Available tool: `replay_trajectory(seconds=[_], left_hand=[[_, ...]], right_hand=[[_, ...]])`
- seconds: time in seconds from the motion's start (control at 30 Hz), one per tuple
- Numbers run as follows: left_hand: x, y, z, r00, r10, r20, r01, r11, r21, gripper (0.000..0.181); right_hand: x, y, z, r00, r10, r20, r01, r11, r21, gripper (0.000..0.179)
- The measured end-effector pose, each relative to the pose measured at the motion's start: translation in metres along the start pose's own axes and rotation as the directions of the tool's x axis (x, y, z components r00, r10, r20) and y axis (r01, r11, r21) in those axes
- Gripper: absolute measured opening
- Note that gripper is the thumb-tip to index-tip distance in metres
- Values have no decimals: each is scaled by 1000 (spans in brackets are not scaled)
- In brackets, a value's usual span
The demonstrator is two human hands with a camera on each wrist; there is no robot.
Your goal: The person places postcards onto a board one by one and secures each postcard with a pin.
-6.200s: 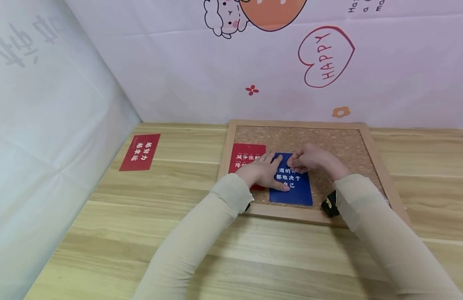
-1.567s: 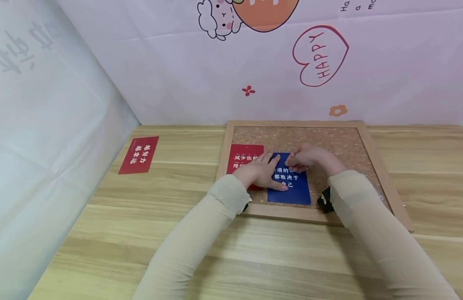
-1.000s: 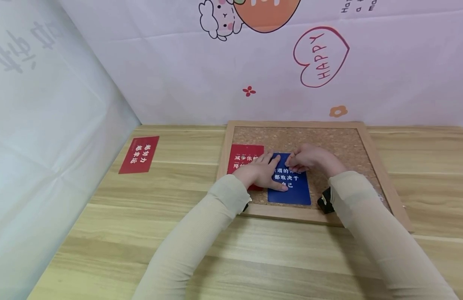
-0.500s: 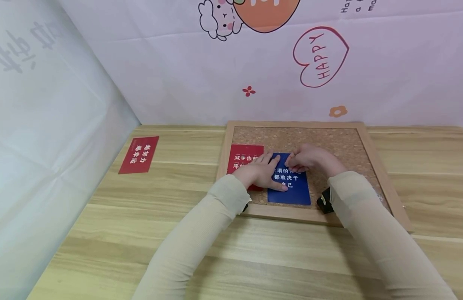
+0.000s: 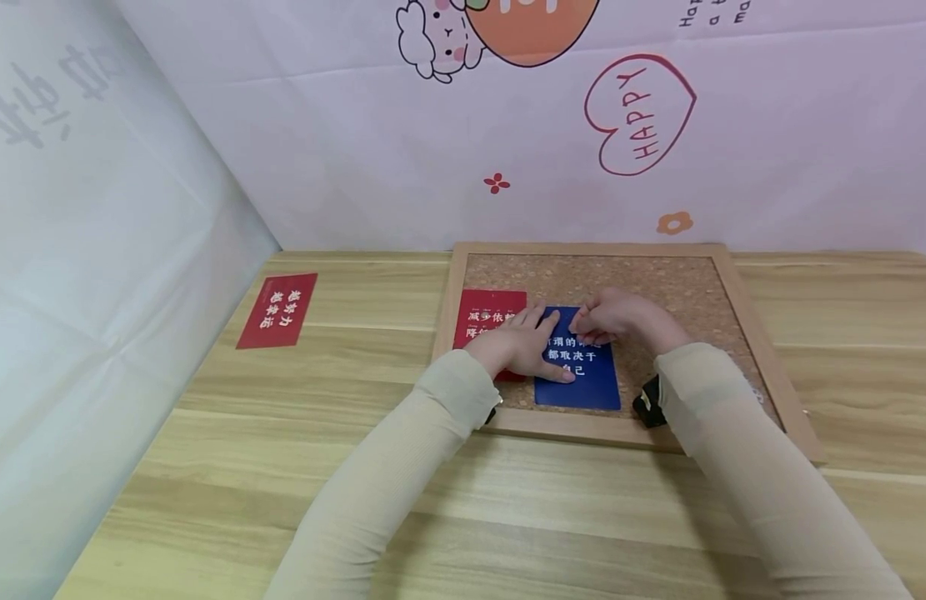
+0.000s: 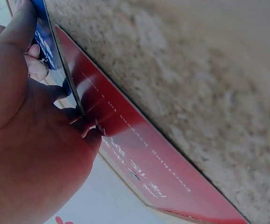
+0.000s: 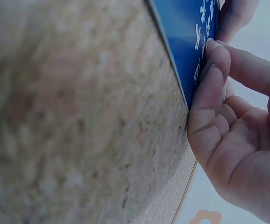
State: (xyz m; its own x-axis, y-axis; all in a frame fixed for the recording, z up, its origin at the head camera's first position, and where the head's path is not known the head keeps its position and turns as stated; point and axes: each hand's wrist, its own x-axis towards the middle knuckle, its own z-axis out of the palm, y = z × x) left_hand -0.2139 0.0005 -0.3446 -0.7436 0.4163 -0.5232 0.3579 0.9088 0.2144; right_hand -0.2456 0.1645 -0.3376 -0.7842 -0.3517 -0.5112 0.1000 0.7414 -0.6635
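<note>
A blue card with white characters lies on the framed corkboard. My left hand spreads flat over its left edge, thumb across the lower part and fingers pointing up the board. Partly under that hand is a red card, a small grey pin near its top. At the blue card's upper part my right hand has thumb and index finger pinched together with the other fingers curled. What sits between those fingertips is mostly hidden; a small dark bit, like a pin, shows there in the left wrist view.
Another red card lies on the wooden table at the left. A black object sits by the right cuff over the board's lower edge. Small clear items show beside the right sleeve. White printed cloth stands behind.
Both hands hold the same places on the blue card. Only the head view has shifted slightly since the oldest frame.
</note>
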Motion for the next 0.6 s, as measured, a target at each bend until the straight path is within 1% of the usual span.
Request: replay_trajectory(seconds=[0.13, 0.33, 0.6], left_hand=[[0, 0, 0, 1000, -4, 4, 4, 1000, 1, 96], [-1, 0, 0, 1000, 8, -13, -8, 1000, -15, 96], [5, -1, 2, 1000, -9, 5, 9, 1000, 8, 97]], right_hand=[[1, 0, 1, 1000, 5, -4, -5, 1000, -3, 22], [0, 0, 1, 1000, 0, -10, 0, 1000, -5, 22], [-1, 0, 0, 1000, 9, -10, -9, 1000, -11, 22]])
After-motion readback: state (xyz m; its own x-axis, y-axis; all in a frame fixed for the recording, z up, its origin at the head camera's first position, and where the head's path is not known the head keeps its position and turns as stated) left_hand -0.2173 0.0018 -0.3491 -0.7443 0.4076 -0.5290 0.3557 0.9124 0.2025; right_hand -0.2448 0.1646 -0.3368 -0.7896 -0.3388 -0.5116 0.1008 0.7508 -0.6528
